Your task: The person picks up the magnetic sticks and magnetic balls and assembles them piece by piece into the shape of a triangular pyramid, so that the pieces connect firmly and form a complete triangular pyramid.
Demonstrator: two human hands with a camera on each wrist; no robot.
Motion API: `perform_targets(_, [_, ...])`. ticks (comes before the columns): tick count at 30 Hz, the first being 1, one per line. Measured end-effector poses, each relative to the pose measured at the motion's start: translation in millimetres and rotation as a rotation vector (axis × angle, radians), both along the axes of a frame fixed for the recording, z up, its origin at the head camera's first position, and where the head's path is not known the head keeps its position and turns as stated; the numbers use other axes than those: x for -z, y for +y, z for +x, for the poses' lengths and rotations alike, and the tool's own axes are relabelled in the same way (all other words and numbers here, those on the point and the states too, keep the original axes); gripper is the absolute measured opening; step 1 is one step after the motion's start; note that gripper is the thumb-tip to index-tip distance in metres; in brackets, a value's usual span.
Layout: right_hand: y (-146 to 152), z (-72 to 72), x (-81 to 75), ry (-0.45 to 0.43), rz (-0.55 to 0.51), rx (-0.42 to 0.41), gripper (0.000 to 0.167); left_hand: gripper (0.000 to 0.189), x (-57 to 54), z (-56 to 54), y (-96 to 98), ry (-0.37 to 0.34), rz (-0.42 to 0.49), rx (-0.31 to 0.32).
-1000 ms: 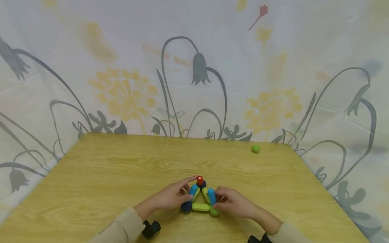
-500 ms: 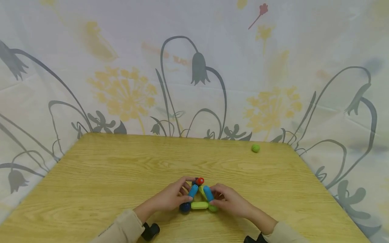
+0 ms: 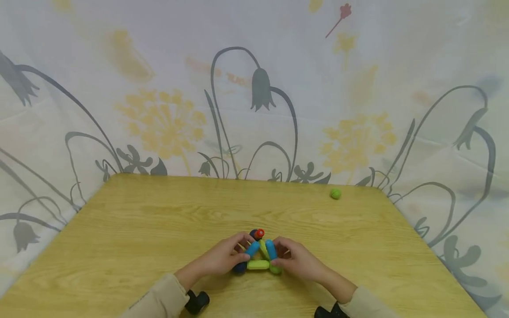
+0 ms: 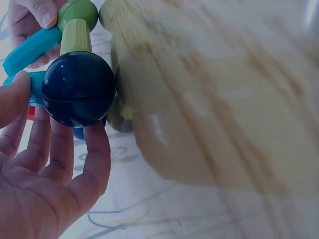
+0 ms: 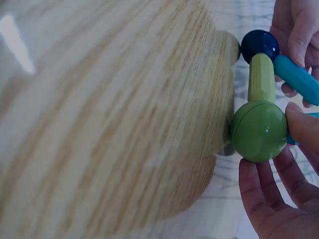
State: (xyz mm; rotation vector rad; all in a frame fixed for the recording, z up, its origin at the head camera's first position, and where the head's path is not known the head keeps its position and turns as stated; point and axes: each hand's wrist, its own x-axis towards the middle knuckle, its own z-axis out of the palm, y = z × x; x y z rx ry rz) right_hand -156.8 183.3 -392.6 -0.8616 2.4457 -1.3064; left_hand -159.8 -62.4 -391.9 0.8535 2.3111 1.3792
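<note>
Several magnetic rods and balls form a triangular frame on the table. My left hand [image 3: 223, 256] pinches the left blue rod [image 3: 252, 248] between thumb and fingers, fingertips at the dark blue ball [image 4: 79, 89]. My right hand [image 3: 299, 261] pinches the right blue rod [image 3: 271, 250], its fingers close round the green ball [image 5: 259, 132]. Both blue rods lean inward, tops apart. A yellow-green rod [image 3: 258, 265] joins these two balls at the front. At the far corner, a red rod [image 3: 259, 233] tilts from another dark ball [image 3: 252, 232]. Left fingers overlap the frame's left side.
A small green ball [image 3: 336, 194] lies apart near the table's far right edge. Patterned cloth [image 3: 254, 132] hangs behind the wooden table [image 3: 191, 207]. Black wrist cameras [image 3: 197, 302] sit under both sleeves.
The frame has shifted slightly left and away. The blue rods' tops have come closer together. The red rod has tipped from upright, and the left index finger has drawn back from its tip.
</note>
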Motion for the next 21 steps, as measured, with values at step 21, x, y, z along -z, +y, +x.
perform_targets(21, [64.3,-40.2,-3.4,0.007,-0.024,0.138,0.036,0.037,0.1,0.9,-1.5,-0.048,-0.004,-0.038])
